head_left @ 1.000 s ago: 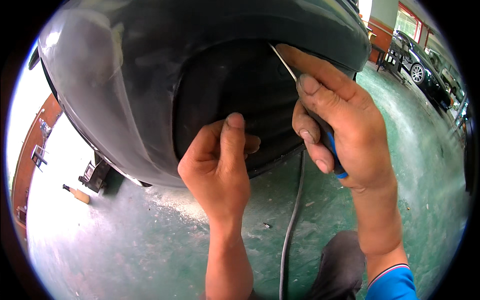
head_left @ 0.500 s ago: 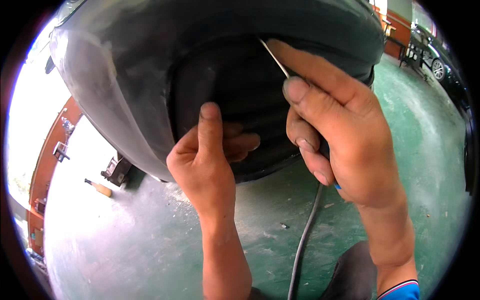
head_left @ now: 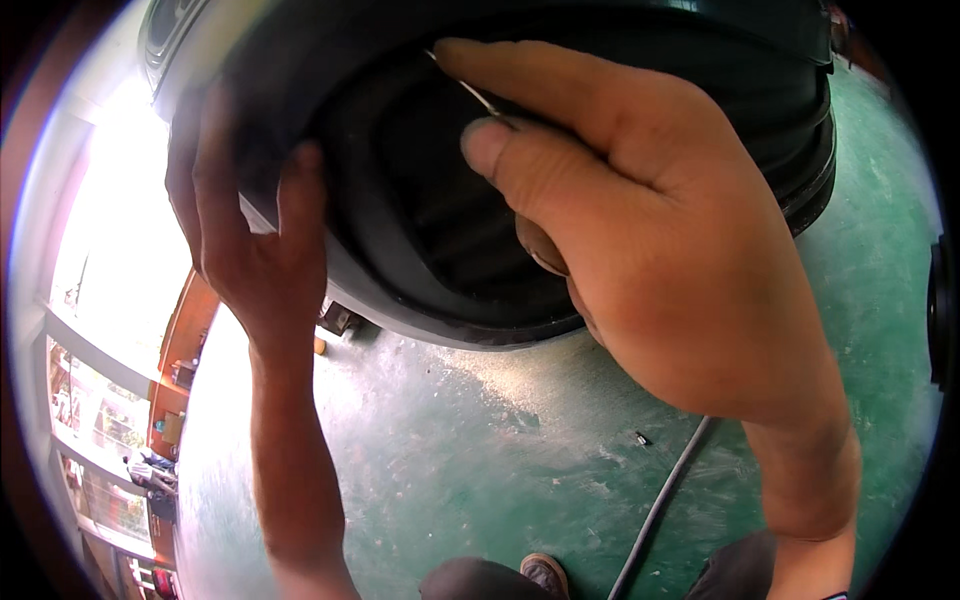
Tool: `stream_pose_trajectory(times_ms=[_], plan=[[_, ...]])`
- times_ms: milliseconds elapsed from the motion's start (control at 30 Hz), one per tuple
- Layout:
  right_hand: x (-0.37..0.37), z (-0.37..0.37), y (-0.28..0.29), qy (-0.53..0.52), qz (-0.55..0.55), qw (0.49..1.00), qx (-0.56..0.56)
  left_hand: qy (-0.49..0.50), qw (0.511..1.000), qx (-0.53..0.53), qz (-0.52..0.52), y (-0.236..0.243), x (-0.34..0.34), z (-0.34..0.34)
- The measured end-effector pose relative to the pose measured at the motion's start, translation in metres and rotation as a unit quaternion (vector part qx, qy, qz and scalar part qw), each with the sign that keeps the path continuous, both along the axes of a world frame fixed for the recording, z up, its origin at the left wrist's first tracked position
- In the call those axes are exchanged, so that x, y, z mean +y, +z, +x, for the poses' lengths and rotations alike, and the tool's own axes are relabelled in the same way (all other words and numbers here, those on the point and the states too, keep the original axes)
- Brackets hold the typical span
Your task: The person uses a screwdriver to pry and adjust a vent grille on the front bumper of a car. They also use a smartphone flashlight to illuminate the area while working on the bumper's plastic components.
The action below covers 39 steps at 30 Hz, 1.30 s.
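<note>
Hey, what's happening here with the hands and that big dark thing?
A person works close up on a large, dark, curved car body panel above a green painted floor. The left hand grips the panel's edge. The right hand pinches a thin metal tool shaft against the black inner lining. A grey hose trails below.

Strong daylight floods in from the far left, blowing out the window area to white glare. The dark, curved plastic body panel [head_left: 420,230] sits in deep shadow, detail lost. My right hand [head_left: 650,250], close to the lens, is soft and oversized. Fisheye bending and black vignette ring the edges.
</note>
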State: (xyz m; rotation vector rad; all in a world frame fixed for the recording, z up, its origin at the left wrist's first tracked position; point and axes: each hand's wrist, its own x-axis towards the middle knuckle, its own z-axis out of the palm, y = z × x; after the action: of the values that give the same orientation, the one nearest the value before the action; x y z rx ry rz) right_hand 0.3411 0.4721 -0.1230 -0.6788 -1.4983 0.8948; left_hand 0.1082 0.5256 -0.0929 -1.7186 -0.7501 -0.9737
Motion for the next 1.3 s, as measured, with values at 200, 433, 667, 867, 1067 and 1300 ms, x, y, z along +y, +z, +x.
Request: stream_pose_trajectory(times_ms=[200,433,667,867,1067,1300], plan=[[0.006,0.004,-0.009,0.003,0.031,0.999,-0.02,-0.045,0.993,0.11,0.019,0.026,0.014,-0.003],[0.015,0.005,-0.01,0.003,0.062,0.998,-0.016,-0.009,0.993,0.073,-0.094,0.058,0.003,-0.002],[0.017,0.009,-0.021,-0.005,0.066,0.998,-0.019,0.018,0.985,0.168,0.024,0.062,0.018,0.016],[0.015,0.01,-0.026,0.003,0.079,0.996,-0.033,0.031,0.985,0.145,0.085,0.061,0.031,0.031],[0.022,0.006,-0.03,-0.024,0.103,0.994,-0.039,0.021,0.999,-0.014,-0.047,0.036,-0.005,0.028],[0.013,-0.013,-0.023,-0.017,0.1,0.992,-0.077,0.337,0.58,-0.27,-0.69,-0.261,-0.36,-0.124]])
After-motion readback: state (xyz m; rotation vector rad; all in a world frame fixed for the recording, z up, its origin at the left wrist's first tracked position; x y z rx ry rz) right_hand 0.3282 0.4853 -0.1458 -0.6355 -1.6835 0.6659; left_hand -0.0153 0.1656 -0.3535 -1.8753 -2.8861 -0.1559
